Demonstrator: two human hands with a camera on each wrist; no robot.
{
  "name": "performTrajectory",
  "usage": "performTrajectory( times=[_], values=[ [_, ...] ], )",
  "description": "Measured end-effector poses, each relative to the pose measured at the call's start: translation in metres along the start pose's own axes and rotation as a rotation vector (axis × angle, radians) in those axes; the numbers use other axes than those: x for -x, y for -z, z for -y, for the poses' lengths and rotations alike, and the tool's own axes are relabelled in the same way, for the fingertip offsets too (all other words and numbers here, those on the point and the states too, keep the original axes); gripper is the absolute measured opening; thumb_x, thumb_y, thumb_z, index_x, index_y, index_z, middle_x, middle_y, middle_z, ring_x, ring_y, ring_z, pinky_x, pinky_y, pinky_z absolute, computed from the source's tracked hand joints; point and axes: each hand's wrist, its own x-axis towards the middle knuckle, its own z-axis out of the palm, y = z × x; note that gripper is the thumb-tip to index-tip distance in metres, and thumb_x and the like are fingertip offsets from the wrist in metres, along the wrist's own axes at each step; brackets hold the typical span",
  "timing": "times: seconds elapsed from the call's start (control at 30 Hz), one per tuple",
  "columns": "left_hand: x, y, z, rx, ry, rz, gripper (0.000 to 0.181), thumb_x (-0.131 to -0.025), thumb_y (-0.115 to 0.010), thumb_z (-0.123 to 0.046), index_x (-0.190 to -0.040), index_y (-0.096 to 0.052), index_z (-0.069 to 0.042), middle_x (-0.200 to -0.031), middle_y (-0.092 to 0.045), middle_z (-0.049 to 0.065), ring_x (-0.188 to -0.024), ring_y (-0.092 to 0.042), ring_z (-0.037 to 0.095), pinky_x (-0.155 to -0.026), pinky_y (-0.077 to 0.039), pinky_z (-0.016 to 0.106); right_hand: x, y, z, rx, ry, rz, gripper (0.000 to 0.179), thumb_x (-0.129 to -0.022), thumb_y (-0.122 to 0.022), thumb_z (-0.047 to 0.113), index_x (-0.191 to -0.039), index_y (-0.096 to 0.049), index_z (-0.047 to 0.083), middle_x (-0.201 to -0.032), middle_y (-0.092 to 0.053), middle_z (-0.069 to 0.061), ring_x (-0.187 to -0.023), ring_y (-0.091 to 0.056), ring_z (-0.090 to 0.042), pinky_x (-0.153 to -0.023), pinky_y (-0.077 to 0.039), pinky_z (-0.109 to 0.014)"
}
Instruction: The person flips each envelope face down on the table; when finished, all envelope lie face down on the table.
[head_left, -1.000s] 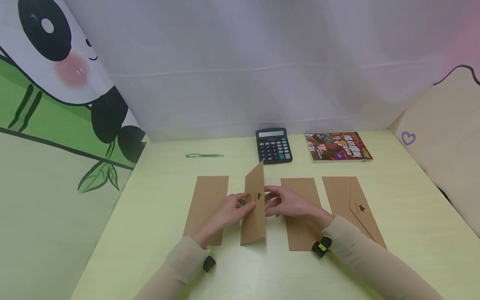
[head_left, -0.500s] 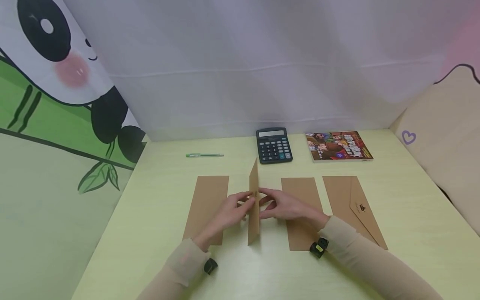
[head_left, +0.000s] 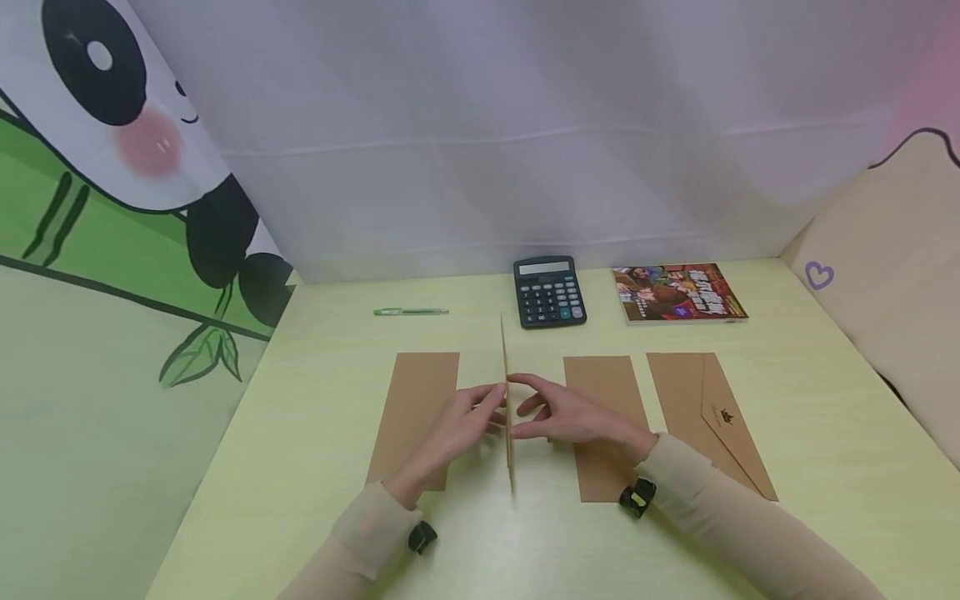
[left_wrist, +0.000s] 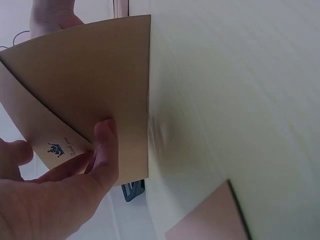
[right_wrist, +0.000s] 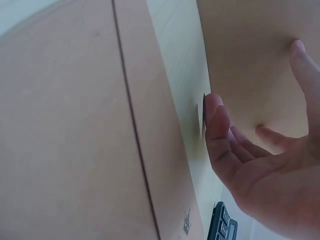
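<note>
A brown paper envelope [left_wrist: 100,65] stands upright on its long edge between my two hands, seen edge-on in the head view. Its flap side, printed with a small crown, faces my left hand [head_left: 461,417]. That hand holds the envelope, bent fingers on the flap side and a digit at its upper edge. From the other side my right hand [head_left: 577,412] touches the plain face with two spread fingertips; its lower fingers bend loosely close to the table. Flat envelopes lie on either side: one [head_left: 416,400] at left, another [head_left: 603,383] partly under my right hand.
Further right lies an envelope [head_left: 682,392] with its flap side up. Along the back of the pale table [head_left: 337,375] are a green pen [head_left: 411,312], a black calculator [head_left: 550,292] and a colourful booklet [head_left: 678,292]. A white cloth hangs behind.
The envelope has turned from showing its crown side to edge-on and shifted slightly left. My right hand has followed it a little leftward. The flat envelopes stay in place.
</note>
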Motion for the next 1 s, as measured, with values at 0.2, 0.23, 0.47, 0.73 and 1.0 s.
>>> performTrajectory(
  times=[0.2, 0.23, 0.47, 0.73, 1.0],
  values=[
    [0.001, 0.0, 0.0, 0.087, -0.009, 0.01, 0.058, -0.099, -0.046, -0.043, -0.13, -0.054, 0.005, -0.114, -0.064, 0.018, -0.087, -0.067, 0.026, -0.079, -0.052, 0.04, 0.002, -0.002, -0.001, 0.073, -0.003, -0.033, 0.082, -0.08, -0.073, 0.046, -0.148, -0.03, 0.027, -0.119, -0.058, -0.011, -0.092, -0.061, -0.019, -0.074, -0.05, -0.035],
    [0.001, 0.0, 0.001, 0.107, -0.013, 0.01, 0.056, -0.1, -0.047, -0.042, -0.13, -0.054, 0.005, -0.115, -0.063, 0.019, -0.088, -0.067, 0.027, -0.079, -0.052, 0.04, 0.002, -0.003, -0.001, 0.083, -0.003, -0.038, 0.083, -0.08, -0.073, 0.047, -0.148, -0.03, 0.027, -0.12, -0.058, -0.011, -0.092, -0.061, -0.019, -0.074, -0.05, -0.035],
    [0.001, 0.003, -0.001, 0.194, -0.05, -0.008, 0.043, -0.101, -0.048, -0.026, -0.119, -0.059, 0.011, -0.111, -0.063, 0.024, -0.09, -0.066, 0.033, -0.081, -0.052, 0.039, 0.002, -0.004, 0.002, 0.108, -0.014, -0.07, 0.082, -0.081, -0.072, 0.048, -0.149, -0.03, 0.027, -0.121, -0.058, -0.009, -0.091, -0.061, -0.018, -0.074, -0.05, -0.033],
    [0.003, 0.009, -0.001, 0.236, -0.034, -0.054, 0.03, -0.1, -0.046, -0.013, -0.104, -0.063, 0.012, -0.102, -0.065, 0.021, -0.087, -0.066, 0.027, -0.08, -0.052, 0.037, 0.001, -0.002, -0.002, 0.116, 0.0, -0.102, 0.076, -0.083, -0.074, 0.038, -0.146, -0.037, 0.018, -0.118, -0.056, -0.01, -0.089, -0.062, -0.017, -0.072, -0.05, -0.033],
    [0.006, 0.015, 0.003, 0.304, 0.008, -0.125, 0.026, -0.096, -0.05, -0.003, -0.112, -0.06, 0.014, -0.097, -0.065, 0.018, -0.079, -0.063, 0.02, -0.074, -0.053, 0.034, 0.0, 0.003, -0.007, 0.109, -0.018, -0.13, 0.068, -0.082, -0.076, 0.028, -0.141, -0.044, 0.015, -0.113, -0.059, -0.009, -0.088, -0.063, -0.016, -0.068, -0.05, -0.032]
  ],
)
